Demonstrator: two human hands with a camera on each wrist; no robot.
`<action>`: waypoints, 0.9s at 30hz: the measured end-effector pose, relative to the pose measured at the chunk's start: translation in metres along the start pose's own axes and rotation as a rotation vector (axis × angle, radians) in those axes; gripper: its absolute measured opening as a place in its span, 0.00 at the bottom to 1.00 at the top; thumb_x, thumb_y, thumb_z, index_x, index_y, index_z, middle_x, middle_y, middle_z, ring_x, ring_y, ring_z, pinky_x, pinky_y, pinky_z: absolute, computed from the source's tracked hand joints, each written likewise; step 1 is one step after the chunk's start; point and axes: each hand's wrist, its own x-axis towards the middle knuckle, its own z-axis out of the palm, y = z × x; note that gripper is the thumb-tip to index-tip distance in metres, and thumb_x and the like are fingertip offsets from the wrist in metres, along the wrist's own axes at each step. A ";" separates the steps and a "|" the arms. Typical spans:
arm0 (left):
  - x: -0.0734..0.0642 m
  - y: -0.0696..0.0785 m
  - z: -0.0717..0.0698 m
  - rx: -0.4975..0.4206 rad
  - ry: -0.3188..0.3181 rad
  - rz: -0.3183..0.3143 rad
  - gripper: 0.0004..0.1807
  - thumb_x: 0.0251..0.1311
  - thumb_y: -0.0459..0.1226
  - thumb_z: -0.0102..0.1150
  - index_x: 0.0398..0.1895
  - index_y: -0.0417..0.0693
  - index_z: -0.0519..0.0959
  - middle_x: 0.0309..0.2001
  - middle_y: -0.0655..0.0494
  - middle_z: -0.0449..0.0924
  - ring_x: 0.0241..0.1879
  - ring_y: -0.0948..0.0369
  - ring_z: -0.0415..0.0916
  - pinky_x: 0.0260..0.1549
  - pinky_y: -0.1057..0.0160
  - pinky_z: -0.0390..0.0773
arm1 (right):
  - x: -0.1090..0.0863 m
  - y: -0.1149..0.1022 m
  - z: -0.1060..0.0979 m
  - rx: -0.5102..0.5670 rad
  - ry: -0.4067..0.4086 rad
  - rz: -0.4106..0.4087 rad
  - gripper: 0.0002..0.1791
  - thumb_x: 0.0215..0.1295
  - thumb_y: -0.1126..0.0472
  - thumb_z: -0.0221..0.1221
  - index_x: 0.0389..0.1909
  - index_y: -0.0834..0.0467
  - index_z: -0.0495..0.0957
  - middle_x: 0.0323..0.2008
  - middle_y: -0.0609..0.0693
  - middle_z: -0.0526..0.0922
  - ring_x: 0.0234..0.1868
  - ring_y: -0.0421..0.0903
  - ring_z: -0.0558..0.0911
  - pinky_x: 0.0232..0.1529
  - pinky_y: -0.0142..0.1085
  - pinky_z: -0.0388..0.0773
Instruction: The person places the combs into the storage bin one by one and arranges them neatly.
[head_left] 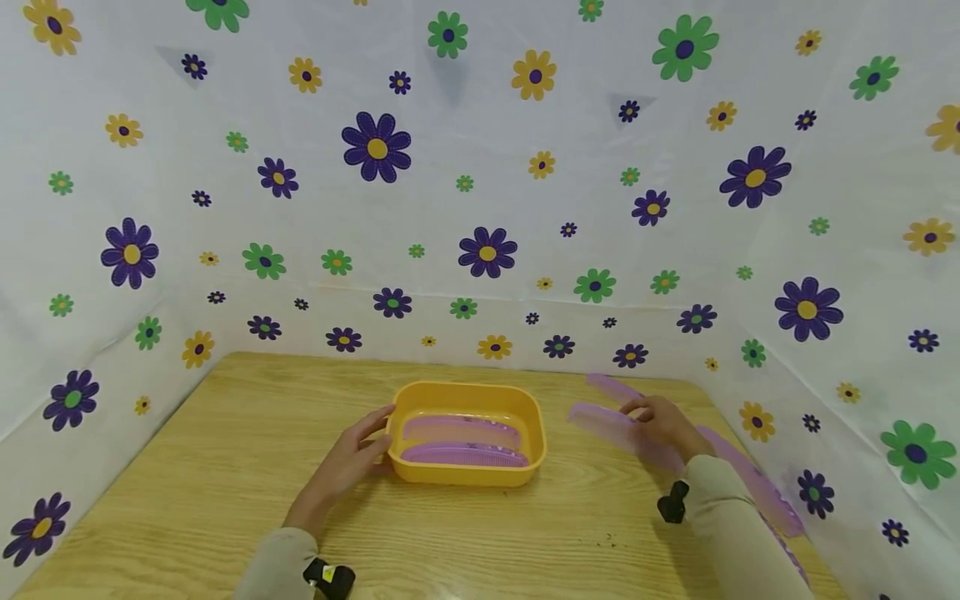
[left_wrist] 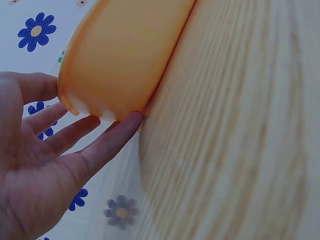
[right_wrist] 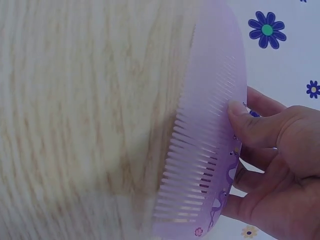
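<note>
My left hand (head_left: pixel 347 460) is at the left end of a yellow plastic basin (head_left: pixel 465 477), its extended fingertips touching the outer wall near the rim. The left wrist view shows those fingers (left_wrist: pixel 112 142) spread against the basin's end (left_wrist: pixel 117 65). Two purple combs (head_left: pixel 465 454) lie lengthwise inside it. On the right, my right hand (head_left: pixel 663 425) pinches a translucent purple comb (head_left: pixel 603 421) by its back edge. Seen from the right wrist, the thumb lies on the near face of this comb (right_wrist: pixel 205 130), with fingers behind; its teeth point left and its back has a printed pattern.
Behind the right hand lies another purple comb (head_left: pixel 611 386). A further comb (head_left: pixel 757 483) lies along the table's right side, with part of one more (head_left: pixel 787 550) beside the sleeve. Flowered white sheeting (head_left: pixel 480 200) closes off the wooden table (head_left: pixel 285 400) at the back and sides.
</note>
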 end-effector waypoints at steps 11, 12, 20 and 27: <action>-0.001 0.000 0.001 -0.009 0.000 -0.004 0.30 0.80 0.34 0.44 0.82 0.44 0.55 0.79 0.30 0.55 0.69 0.33 0.71 0.52 0.49 0.87 | -0.002 -0.018 -0.010 0.041 -0.005 -0.138 0.12 0.67 0.75 0.58 0.50 0.71 0.81 0.47 0.76 0.83 0.44 0.65 0.85 0.41 0.50 0.86; -0.001 0.000 0.001 -0.009 -0.001 -0.004 0.30 0.80 0.34 0.44 0.82 0.44 0.55 0.79 0.30 0.54 0.69 0.33 0.71 0.53 0.49 0.87 | -0.001 -0.020 -0.010 0.045 -0.006 -0.144 0.12 0.67 0.75 0.58 0.50 0.71 0.80 0.47 0.76 0.83 0.43 0.64 0.85 0.40 0.49 0.86; -0.002 0.003 0.003 -0.011 0.004 -0.001 0.30 0.80 0.34 0.45 0.81 0.44 0.55 0.78 0.30 0.55 0.68 0.33 0.71 0.52 0.49 0.87 | 0.004 -0.033 -0.013 0.033 0.023 -0.210 0.12 0.67 0.75 0.59 0.50 0.72 0.81 0.48 0.75 0.83 0.44 0.64 0.85 0.44 0.52 0.85; -0.003 0.004 0.003 -0.006 0.007 -0.005 0.30 0.80 0.34 0.45 0.82 0.44 0.55 0.79 0.30 0.55 0.69 0.33 0.71 0.52 0.49 0.87 | 0.010 -0.047 -0.020 0.024 0.031 -0.286 0.12 0.67 0.76 0.58 0.50 0.72 0.81 0.50 0.75 0.83 0.47 0.69 0.84 0.48 0.60 0.85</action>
